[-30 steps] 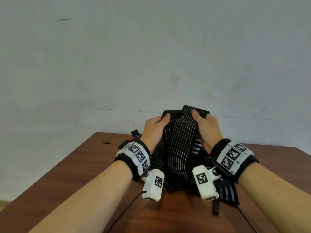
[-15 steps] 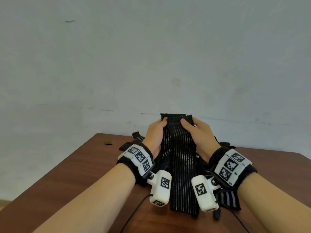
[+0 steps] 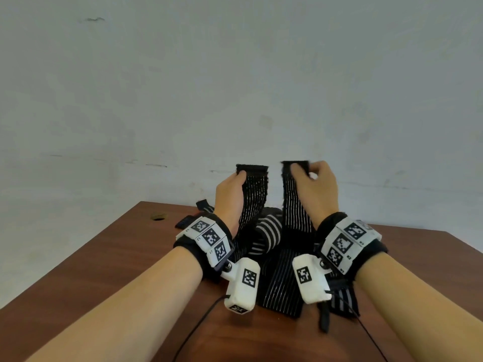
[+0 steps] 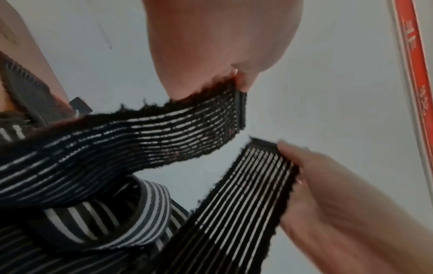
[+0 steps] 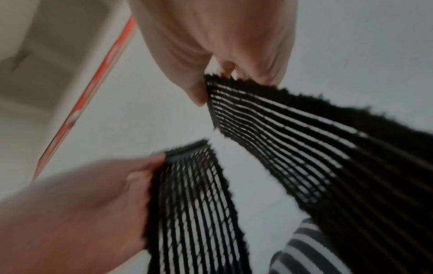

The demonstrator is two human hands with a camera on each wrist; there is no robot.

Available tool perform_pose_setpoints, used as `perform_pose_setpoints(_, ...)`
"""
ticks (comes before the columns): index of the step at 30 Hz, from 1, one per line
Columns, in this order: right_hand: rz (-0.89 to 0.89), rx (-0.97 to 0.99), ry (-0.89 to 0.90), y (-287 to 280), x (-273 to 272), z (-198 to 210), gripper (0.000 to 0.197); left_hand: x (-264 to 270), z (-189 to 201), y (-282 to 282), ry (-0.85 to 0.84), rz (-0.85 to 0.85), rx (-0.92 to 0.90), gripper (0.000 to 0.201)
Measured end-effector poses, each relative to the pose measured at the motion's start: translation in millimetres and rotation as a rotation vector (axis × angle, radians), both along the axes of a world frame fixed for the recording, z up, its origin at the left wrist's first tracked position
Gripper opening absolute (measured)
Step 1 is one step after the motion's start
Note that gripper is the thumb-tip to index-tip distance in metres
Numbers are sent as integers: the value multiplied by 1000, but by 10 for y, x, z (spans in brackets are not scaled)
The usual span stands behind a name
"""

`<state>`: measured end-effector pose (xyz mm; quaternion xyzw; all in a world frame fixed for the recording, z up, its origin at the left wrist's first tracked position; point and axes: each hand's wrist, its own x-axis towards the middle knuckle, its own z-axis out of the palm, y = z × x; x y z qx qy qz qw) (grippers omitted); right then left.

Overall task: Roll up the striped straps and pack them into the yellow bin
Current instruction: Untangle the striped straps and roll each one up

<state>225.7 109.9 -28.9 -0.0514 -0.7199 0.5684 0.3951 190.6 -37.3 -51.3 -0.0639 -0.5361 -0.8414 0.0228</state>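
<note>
My left hand [image 3: 241, 176] pinches the top end of a black strap with thin white stripes [image 3: 254, 199], held upright above the table. My right hand [image 3: 296, 169] pinches the top end of a matching thin-striped strap [image 3: 296, 210] beside it, a small gap apart. Whether these are one strap's two ends or separate straps I cannot tell. The left wrist view shows my left hand [image 4: 236, 81] pinching its strap [image 4: 140, 144]. The right wrist view shows my right hand [image 5: 211, 87] on its strap [image 5: 304, 148]. No yellow bin is in view.
A heap of straps lies under my hands, with a wider-striped strap [image 3: 266, 231] looped between the two hanging lengths. The brown table [image 3: 104, 270] has a round hole [image 3: 157, 218] at the far left. A black cable [image 3: 198, 322] trails toward me. The pale wall is close behind.
The two strap ends, held together in front of me before, are now pulled apart sideways, one in each hand. Both hands have risen a little.
</note>
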Motion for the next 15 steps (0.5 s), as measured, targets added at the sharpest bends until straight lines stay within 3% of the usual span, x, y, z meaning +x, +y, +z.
perform_pose_setpoints(3,152,53,-99,-248,-17,-95,20,83,19,148,68,-64,-55,28)
perform_pose_setpoints(8,341,-153,-173,-337,-9,-45,26,126,12,201,64,-110,-43,28)
perform_pose_setpoints(10,339,-130,-159,-264,-2,-47,11,99,8,142,64,-91,-47,32)
perform_pose_setpoints(11,277,-25,-156,-220,-15,-64,10,88,14,119,63,-86,-56,33)
perform_pose_setpoints(15,134,278,-115,-128,-10,-84,60,67,38,73,44,-67,-49,31)
